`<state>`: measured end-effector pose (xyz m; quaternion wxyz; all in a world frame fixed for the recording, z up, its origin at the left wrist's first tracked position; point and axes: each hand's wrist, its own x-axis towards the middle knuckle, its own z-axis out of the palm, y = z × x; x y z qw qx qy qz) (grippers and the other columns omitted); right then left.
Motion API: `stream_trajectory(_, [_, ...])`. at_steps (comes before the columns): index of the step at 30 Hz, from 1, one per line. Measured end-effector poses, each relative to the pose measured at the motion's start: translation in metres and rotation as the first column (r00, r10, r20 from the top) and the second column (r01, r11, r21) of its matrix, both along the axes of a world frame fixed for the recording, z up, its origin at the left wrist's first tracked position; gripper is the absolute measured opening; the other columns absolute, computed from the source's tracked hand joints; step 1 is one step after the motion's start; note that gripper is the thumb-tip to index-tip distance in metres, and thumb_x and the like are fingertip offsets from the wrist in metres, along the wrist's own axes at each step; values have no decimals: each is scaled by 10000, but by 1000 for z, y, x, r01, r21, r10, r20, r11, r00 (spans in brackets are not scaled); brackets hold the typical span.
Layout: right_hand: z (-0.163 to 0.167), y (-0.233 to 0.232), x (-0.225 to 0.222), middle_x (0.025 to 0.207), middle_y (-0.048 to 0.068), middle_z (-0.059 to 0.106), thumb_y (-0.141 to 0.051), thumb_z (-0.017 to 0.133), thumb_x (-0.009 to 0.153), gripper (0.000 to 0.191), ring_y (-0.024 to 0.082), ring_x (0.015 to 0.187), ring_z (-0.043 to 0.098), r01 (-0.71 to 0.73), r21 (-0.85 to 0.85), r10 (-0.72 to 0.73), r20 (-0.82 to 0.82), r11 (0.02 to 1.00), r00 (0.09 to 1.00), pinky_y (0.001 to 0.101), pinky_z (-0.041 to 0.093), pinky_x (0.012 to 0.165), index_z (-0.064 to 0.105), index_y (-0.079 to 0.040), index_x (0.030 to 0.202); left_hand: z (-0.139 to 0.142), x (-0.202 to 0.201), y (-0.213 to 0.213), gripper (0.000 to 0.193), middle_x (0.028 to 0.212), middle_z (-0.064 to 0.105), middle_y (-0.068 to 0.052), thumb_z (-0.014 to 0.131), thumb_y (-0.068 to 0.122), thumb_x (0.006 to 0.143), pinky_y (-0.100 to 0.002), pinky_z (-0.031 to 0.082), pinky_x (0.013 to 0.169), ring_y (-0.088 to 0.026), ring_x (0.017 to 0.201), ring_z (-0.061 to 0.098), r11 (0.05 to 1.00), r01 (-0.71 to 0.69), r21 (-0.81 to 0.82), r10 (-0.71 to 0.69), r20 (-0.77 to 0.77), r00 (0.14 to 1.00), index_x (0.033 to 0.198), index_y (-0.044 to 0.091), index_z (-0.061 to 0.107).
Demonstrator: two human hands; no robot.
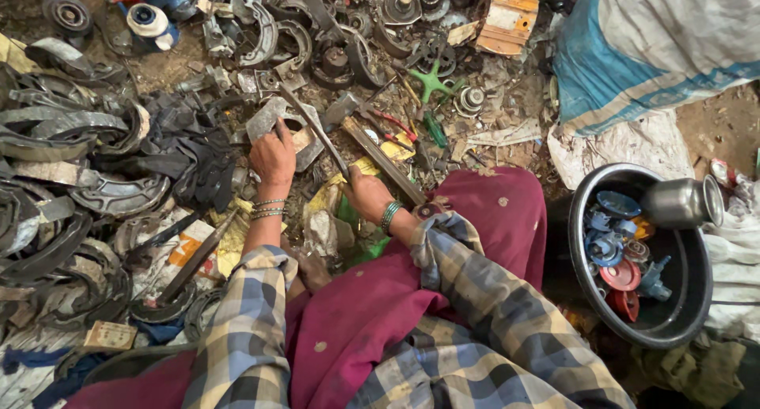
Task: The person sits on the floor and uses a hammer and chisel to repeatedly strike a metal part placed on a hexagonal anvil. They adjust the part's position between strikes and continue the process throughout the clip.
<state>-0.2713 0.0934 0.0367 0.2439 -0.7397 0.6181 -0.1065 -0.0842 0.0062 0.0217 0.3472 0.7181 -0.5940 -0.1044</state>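
Nearest, at the right, a dark basin [689,314] holds blue and red plastic parts and a steel pot [681,203]. The right hand [366,194] has its grip closed around the near end of a long metal rod [317,130], which slants away to the far left. The left hand [273,157] presses down on a grey metal plate [269,117] lying on the floor among scrap. The plate looks heavy, stiff and sharp-edged, best held by its flat side. Further off lie curved brake shoes [265,29] and a green plastic piece [431,80].
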Motion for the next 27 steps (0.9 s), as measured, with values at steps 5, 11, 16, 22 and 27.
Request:
stream_trajectory(5, [1,0,-1,776,310,675,-252,586,985,359,491,763,658,-12,-27,12,12,1000,1000,575,511,712,480,67,1110,-1,0,-2,678,691,662,-312,523,425,1086,-580,534,609,-492,639,667,1000,-24,-13,25,42,999,639,-51,706])
stream_trajectory(11, [-3,-2,-3,783,289,678,-228,600,957,309,476,777,672,-29,-35,28,-30,999,999,562,526,725,502,40,1076,-1,1,0,666,699,665,-315,504,418,1089,-576,540,622,-491,650,672,999,-8,32,7,24,1000,665,-51,716])
stream_trajectory(16, [2,-3,-2,767,280,679,-236,641,919,334,470,770,672,-31,-31,30,-34,999,999,560,526,721,518,35,1070,2,1,2,635,710,669,-308,498,406,1088,-579,537,623,-492,663,673,999,4,42,-4,1,1000,702,-41,731])
stream_trajectory(22, [3,-3,-2,783,272,685,-241,657,910,325,461,788,680,-35,-39,33,-41,999,999,546,536,745,547,27,1057,5,3,3,628,712,673,-297,493,402,1093,-583,532,628,-489,668,673,999,6,46,-6,2,1000,702,-25,736])
stream_trajectory(27, [-4,-6,1,798,277,687,-284,650,937,365,465,770,674,16,-32,-17,-40,999,999,559,525,714,555,27,1102,1,3,-2,621,706,679,-287,508,405,1079,-566,537,619,-477,662,677,1000,-9,-4,9,2,1000,684,-23,724])
